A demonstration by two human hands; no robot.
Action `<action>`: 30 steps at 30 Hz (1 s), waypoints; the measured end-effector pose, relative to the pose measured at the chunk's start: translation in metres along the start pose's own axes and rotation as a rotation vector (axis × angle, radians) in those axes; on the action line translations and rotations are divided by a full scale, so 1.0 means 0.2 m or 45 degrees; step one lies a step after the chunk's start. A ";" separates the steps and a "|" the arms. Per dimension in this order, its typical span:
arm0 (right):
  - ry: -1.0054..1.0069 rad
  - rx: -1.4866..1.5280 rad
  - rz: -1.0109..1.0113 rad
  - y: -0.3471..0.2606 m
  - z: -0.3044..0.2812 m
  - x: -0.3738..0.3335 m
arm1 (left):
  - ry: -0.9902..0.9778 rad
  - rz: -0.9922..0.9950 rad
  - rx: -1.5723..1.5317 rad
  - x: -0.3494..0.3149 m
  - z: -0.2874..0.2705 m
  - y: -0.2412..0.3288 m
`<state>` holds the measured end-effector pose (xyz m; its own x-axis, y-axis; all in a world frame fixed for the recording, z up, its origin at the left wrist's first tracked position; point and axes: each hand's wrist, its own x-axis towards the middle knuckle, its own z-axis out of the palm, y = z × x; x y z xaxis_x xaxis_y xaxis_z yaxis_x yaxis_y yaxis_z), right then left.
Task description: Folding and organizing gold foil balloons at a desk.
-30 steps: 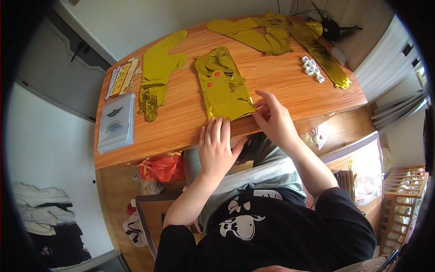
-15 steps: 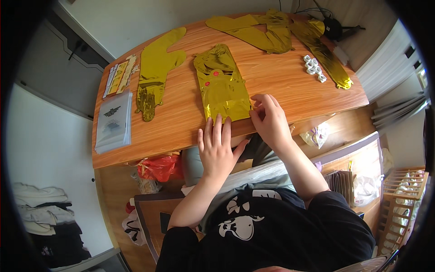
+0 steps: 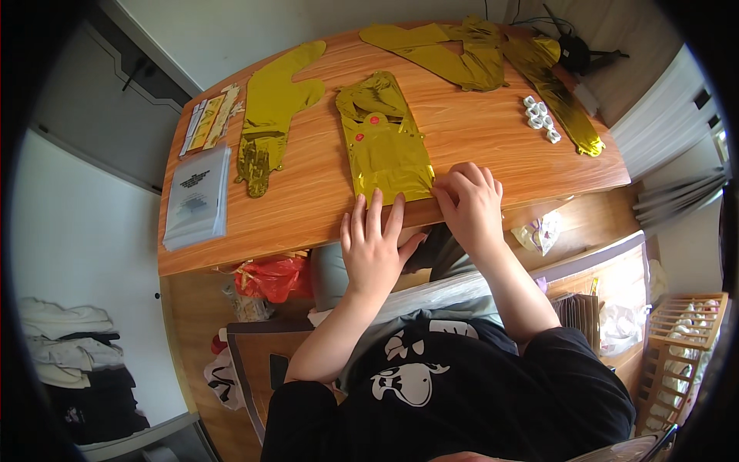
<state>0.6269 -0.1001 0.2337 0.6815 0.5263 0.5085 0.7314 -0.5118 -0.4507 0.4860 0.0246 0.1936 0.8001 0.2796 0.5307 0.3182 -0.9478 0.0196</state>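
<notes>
Touching the near edge of the gold foil piece (image 3: 390,160): left hand (image 3: 372,242), spread, gripping nothing. Right hand (image 3: 469,204) curled at its near right corner; can't tell if it's pinching. Piece lies at the table's (image 3: 308,192) front edge, white rings (image 3: 539,119) right, plastic sleeves (image 3: 196,204) left.

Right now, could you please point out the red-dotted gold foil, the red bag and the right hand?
Red-dotted gold foil (image 3: 389,154): head view, middle of its flat panel.
Red bag (image 3: 273,280): head view, its crumpled side.
Right hand (image 3: 473,208): head view, its back.
</notes>
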 end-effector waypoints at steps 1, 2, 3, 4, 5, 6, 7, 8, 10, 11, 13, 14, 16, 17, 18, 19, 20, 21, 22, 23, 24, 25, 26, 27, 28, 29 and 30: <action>-0.044 -0.003 -0.032 0.01 -0.01 0.00 | 0.005 0.007 -0.017 0.00 0.00 0.00; -0.042 -0.001 -0.039 0.03 -0.02 -0.01 | 0.010 0.003 -0.014 0.00 -0.01 -0.01; -0.076 0.046 -0.112 0.06 -0.03 -0.01 | 0.004 0.010 -0.070 0.00 -0.02 -0.02; -0.111 0.093 -0.185 0.08 -0.03 -0.01 | -0.002 0.016 -0.125 0.00 -0.03 -0.02; -0.110 0.095 -0.192 0.09 -0.04 -0.02 | 0.003 0.011 -0.121 0.00 -0.04 -0.03; -0.083 0.088 -0.271 0.09 -0.05 -0.03 | 0.023 0.017 -0.200 0.01 -0.06 -0.04; -0.056 0.082 -0.350 0.10 -0.06 -0.05 | 0.043 0.023 -0.279 0.01 -0.07 -0.05; -0.055 0.082 -0.355 0.11 -0.07 -0.07 | 0.048 0.020 -0.277 0.00 -0.09 -0.07; 0.034 0.026 -0.502 0.14 -0.09 -0.10 | 0.056 -0.045 -0.700 -0.01 -0.14 -0.09; 0.062 -0.003 -0.566 0.16 -0.09 -0.11 | 0.114 -0.033 -0.746 -0.02 -0.15 -0.10; 0.095 -0.035 -0.681 0.21 -0.08 -0.13 | 0.141 -0.048 -0.782 -0.08 -0.13 -0.13; 0.127 -0.070 -0.791 0.24 -0.08 -0.14 | 0.166 -0.061 -0.823 -0.10 -0.12 -0.15; 0.139 -0.069 -0.803 0.26 -0.09 -0.16 | 0.220 -0.005 -0.707 -0.09 -0.14 -0.16; 0.153 -0.068 -0.816 0.27 -0.10 -0.18 | 0.241 0.124 -0.574 -0.09 -0.14 -0.17; 0.154 -0.063 -0.817 0.27 -0.11 -0.18 | 0.262 0.248 -0.433 -0.09 -0.15 -0.18; 0.169 -0.046 -0.843 0.28 -0.11 -0.19 | 0.354 0.256 -0.431 -0.08 -0.13 -0.18; 0.184 -0.030 -0.867 0.28 -0.12 -0.19 | 0.353 0.256 -0.427 -0.08 -0.14 -0.19; 0.185 -0.031 -0.865 0.28 -0.13 -0.20 | 0.374 0.314 -0.356 -0.08 -0.15 -0.21; 0.192 -0.018 -0.873 0.28 -0.15 -0.20 | 0.395 0.372 -0.286 -0.08 -0.16 -0.22; 0.199 -0.006 -0.880 0.28 -0.16 -0.21 | 0.411 0.386 -0.287 -0.08 -0.14 -0.23; 0.201 -0.010 -0.875 0.28 -0.16 -0.21 | 0.411 0.391 -0.291 -0.08 -0.13 -0.24; 0.214 0.007 -0.884 0.29 -0.15 -0.22 | 0.441 0.411 -0.258 -0.09 -0.13 -0.25; 0.227 0.024 -0.892 0.30 -0.15 -0.22 | 0.470 0.430 -0.225 -0.09 -0.12 -0.25; 0.229 0.023 -0.888 0.31 -0.15 -0.23 | 0.469 0.434 -0.227 -0.10 -0.11 -0.25; 0.229 0.023 -0.881 0.31 -0.15 -0.23 | 0.493 0.444 -0.213 -0.11 -0.10 -0.25; 0.230 0.024 -0.875 0.31 -0.15 -0.23 | 0.518 0.454 -0.199 -0.11 -0.10 -0.25; 0.230 0.024 -0.874 0.32 -0.15 -0.23 | 0.518 0.455 -0.199 -0.11 -0.09 -0.25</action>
<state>0.6407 -0.1774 0.2034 0.0532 0.6038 0.7953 0.9957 -0.0922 0.0033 0.4421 0.0637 0.1961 0.5742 -0.1150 0.8106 -0.0403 -0.9928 -0.1124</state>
